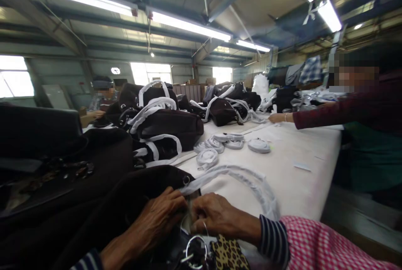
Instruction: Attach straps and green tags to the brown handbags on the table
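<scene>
A dark handbag [147, 182] lies in front of me, with its opening edge and part of a zipper showing. My left hand [160, 213] is closed on this edge, its fingertips bent over the bag. Facing it, my right hand [215, 213] is curled into a pinch at the same opening; what its fingertips hold is hidden. Beyond my hands, a bag handle wrapped in white padding [251, 182] arches over the table. Below the right hand are a silver ring [196, 247] and a leopard-print tag [228, 253].
Coiled wrapped straps [207, 159] lie on the white table [282, 177]. Dark bags with wrapped handles [169, 125] are piled at left, and others [222, 110] lie further back. A co-worker's arm [314, 112] reaches in from the right; another person [102, 96] is at back left.
</scene>
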### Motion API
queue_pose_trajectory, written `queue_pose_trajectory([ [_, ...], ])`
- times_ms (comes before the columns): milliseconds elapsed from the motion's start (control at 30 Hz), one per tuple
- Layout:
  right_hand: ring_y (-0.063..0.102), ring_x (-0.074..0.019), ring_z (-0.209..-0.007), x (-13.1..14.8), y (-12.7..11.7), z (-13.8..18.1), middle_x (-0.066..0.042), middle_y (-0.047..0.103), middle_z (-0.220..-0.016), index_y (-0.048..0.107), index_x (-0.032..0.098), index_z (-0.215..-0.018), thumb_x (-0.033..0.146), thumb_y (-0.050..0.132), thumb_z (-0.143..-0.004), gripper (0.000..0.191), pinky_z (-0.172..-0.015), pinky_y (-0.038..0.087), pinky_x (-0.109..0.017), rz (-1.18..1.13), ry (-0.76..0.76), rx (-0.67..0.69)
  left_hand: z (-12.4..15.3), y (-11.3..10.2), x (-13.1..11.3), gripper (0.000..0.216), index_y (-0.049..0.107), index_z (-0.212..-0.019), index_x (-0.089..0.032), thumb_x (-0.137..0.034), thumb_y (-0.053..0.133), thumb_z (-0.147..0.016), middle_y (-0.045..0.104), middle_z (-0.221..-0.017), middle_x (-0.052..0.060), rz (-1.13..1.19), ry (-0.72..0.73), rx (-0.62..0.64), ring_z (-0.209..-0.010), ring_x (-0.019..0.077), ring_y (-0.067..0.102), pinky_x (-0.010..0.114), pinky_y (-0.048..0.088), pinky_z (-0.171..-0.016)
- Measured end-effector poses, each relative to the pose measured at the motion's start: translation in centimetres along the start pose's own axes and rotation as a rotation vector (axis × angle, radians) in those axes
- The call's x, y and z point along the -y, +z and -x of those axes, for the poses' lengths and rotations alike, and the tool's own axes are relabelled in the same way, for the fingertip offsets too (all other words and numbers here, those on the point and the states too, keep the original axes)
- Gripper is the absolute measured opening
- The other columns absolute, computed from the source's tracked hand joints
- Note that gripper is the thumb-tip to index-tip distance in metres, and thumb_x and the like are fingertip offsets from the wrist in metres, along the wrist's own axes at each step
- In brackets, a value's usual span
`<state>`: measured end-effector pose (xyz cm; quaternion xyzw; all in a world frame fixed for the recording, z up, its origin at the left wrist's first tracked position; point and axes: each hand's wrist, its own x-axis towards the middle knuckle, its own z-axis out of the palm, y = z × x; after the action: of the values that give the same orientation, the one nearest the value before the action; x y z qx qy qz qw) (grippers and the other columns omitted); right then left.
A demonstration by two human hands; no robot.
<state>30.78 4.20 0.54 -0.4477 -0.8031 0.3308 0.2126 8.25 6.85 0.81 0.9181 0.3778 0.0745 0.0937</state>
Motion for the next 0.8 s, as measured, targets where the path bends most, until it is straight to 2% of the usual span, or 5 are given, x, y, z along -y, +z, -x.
queue_pose_trajectory([
  [167,0.055,-0.0129,-0.065,0.6,-0.1,-0.2,0.003,0.064,-0.070,0.070,0.019,-0.078,0.024,0.077,-0.077,0.009,-0.057,0.031,-0.022,0.148,-0.027,0.047,-0.1,-0.2,-0.6,0.017,0.069,-0.093,-0.023,-0.017,0.053,-0.095,0.070,-0.098,0.001,0.038,-0.029,-0.044,-0.096,0.0199,0.061,0.031,0.045,-0.086],
  [367,0.061,-0.0162,-0.068,0.3,0.1,0.9,-0.002,0.072,-0.078,0.068,0.018,-0.081,0.030,0.074,-0.083,0.013,-0.057,0.036,-0.023,0.453,-0.145,0.002,0.6,2.1,-1.3,0.026,0.069,-0.096,-0.025,-0.022,0.043,-0.099,0.071,-0.101,0.004,-0.042,-0.089,-0.151,-0.093,0.0208,0.062,0.030,0.047,-0.083],
  [467,0.062,-0.0151,-0.068,-0.4,0.6,0.8,-0.002,0.073,-0.081,0.066,0.018,-0.084,0.027,0.069,-0.089,0.010,-0.053,0.035,-0.023,0.575,-0.311,-0.025,0.8,2.7,-2.1,0.027,0.069,-0.098,-0.026,-0.023,0.043,-0.098,0.070,-0.102,0.003,-0.066,-0.137,-0.134,-0.095,0.0209,0.061,0.029,0.046,-0.081],
  [600,0.058,-0.0152,-0.062,-1.7,1.4,-0.7,-0.004,0.070,-0.081,0.063,0.017,-0.094,0.021,0.056,-0.097,0.008,-0.048,0.031,-0.026,0.807,-0.513,-0.175,-0.1,1.4,-2.4,0.016,0.069,-0.093,-0.020,-0.024,0.054,-0.088,0.070,-0.097,0.004,0.081,-0.188,-0.088,-0.092,0.0230,0.062,0.032,0.047,-0.081],
  [800,0.061,-0.0192,-0.074,-3.2,1.5,-2.9,-0.006,0.068,-0.090,0.060,0.016,-0.099,0.028,0.066,-0.088,0.017,-0.059,0.042,-0.028,0.614,-0.509,-0.261,-2.6,0.1,-1.6,0.019,0.071,-0.085,-0.015,-0.021,0.053,-0.081,0.071,-0.084,0.003,0.417,-0.136,-0.126,-0.084,0.0236,0.065,0.032,0.049,-0.078],
])
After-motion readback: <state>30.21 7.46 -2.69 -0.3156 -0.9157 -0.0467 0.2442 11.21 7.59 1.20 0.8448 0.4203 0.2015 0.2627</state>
